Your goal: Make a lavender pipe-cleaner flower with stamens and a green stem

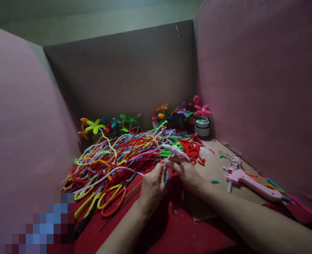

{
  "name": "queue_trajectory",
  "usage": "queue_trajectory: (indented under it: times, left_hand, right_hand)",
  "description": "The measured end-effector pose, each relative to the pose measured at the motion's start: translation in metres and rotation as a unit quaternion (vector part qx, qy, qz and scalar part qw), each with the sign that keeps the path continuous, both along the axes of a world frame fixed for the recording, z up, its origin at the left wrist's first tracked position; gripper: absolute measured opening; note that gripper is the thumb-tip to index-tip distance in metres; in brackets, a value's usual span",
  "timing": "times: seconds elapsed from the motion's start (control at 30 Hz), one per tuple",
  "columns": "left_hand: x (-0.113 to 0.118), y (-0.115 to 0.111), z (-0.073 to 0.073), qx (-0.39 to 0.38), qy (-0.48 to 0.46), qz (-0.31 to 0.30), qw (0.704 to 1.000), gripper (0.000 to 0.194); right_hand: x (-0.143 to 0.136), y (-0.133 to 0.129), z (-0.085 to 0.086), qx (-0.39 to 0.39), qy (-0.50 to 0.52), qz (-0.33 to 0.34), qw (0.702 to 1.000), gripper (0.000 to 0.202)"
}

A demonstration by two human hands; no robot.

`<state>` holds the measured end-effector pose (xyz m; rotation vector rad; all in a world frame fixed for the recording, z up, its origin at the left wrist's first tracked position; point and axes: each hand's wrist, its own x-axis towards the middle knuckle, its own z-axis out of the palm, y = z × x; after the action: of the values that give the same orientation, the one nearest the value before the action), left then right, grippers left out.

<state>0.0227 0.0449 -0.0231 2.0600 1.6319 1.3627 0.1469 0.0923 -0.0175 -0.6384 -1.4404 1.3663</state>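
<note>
Near the middle of the head view, a pale lilac pipe-cleaner flower point(175, 150) rises above my two hands. My right hand point(185, 171) has its fingers closed round the base of this flower. Beside it, close to touching, my left hand point(153, 183) is closed in a pinch at the stem just below the flower. A short teal piece point(167, 177) shows between the hands. Behind them spreads a large heap of coloured pipe cleaners point(113, 148), with red short pieces point(194, 150) at its right end.
Scissors with red and yellow handles point(113, 201) and yellow-handled pliers point(88, 208) lie at the left. A pink glue gun point(253, 183) rests on the cardboard point(211, 165) at the right. Finished flowers point(95, 126) and a small white pot point(202, 128) stand at the back, between pink side panels point(262, 88).
</note>
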Motion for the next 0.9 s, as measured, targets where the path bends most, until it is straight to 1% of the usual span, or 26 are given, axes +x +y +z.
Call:
queue_trajectory:
  times: [0.07,0.1,0.17,0.2,0.27,0.37,0.47,0.53,0.57,0.6,0.63,0.67,0.73,0.77,0.8,0.83,0.87,0.9]
  left_hand:
    - [0.002,0.002,0.002,-0.025,-0.030,-0.002,0.999,0.018]
    - [0.002,0.003,0.003,-0.044,-0.060,-0.007,0.997,0.019]
    - [0.004,0.004,0.004,-0.087,-0.149,-0.031,0.984,0.024]
    - [0.005,0.005,0.005,-0.112,-0.201,-0.046,0.972,0.026]
    - [0.006,0.005,0.007,-0.168,-0.297,-0.073,0.937,0.030]
    - [0.007,0.002,0.012,-0.239,-0.399,-0.114,0.878,0.028]
    - [0.007,-0.001,0.017,-0.279,-0.455,-0.174,0.828,0.025]
    - [0.006,-0.001,0.018,-0.293,-0.459,-0.202,0.814,0.025]
    - [0.006,-0.001,0.018,-0.294,-0.449,-0.206,0.818,0.025]
    - [0.005,-0.001,0.018,-0.290,-0.428,-0.199,0.833,0.026]
    - [0.005,-0.001,0.017,-0.279,-0.396,-0.181,0.856,0.026]
    - [0.005,-0.001,0.015,-0.258,-0.352,-0.154,0.886,0.027]
    - [0.005,-0.001,0.011,-0.183,-0.237,-0.084,0.950,0.025]
    - [0.005,-0.002,0.009,-0.136,-0.179,-0.052,0.973,0.023]
    - [0.004,-0.002,0.007,-0.094,-0.133,-0.027,0.986,0.021]
    - [0.004,-0.001,0.006,-0.067,-0.105,-0.013,0.992,0.019]
    - [0.004,-0.001,0.005,-0.062,-0.101,-0.008,0.993,0.019]
    - [0.004,-0.001,0.005,-0.081,-0.121,-0.014,0.989,0.021]
  right_hand:
    - [-0.001,0.001,-0.001,-0.009,0.015,0.002,1.000,0.020]
    - [-0.001,0.001,-0.001,-0.008,0.022,0.006,1.000,0.020]
    - [0.000,0.002,-0.001,0.011,0.029,0.022,0.999,0.022]
    - [0.000,0.002,-0.001,0.026,0.025,0.032,0.999,0.022]
    - [0.001,0.004,0.000,0.044,0.013,0.041,0.998,0.023]
    - [0.002,0.006,-0.001,0.024,0.000,0.047,0.999,0.024]
    - [0.002,0.007,-0.003,-0.007,0.033,0.066,0.997,0.023]
    - [0.002,0.006,-0.005,-0.020,0.062,0.066,0.996,0.021]
    - [0.002,0.006,-0.005,-0.027,0.072,0.062,0.995,0.020]
    - [0.001,0.006,-0.006,-0.034,0.078,0.057,0.995,0.019]
    - [0.001,0.006,-0.007,-0.039,0.080,0.053,0.995,0.018]
    - [0.000,0.005,-0.008,-0.041,0.083,0.050,0.994,0.018]
    - [-0.001,0.005,-0.009,-0.038,0.088,0.046,0.994,0.016]
    - [-0.002,0.005,-0.010,-0.034,0.089,0.042,0.995,0.015]
    - [-0.003,0.004,-0.011,-0.027,0.089,0.038,0.995,0.014]
    - [-0.003,0.004,-0.011,-0.021,0.085,0.034,0.996,0.014]
    - [-0.003,0.004,-0.011,-0.014,0.079,0.032,0.996,0.015]
    - [-0.002,0.003,-0.010,-0.005,0.067,0.033,0.997,0.016]
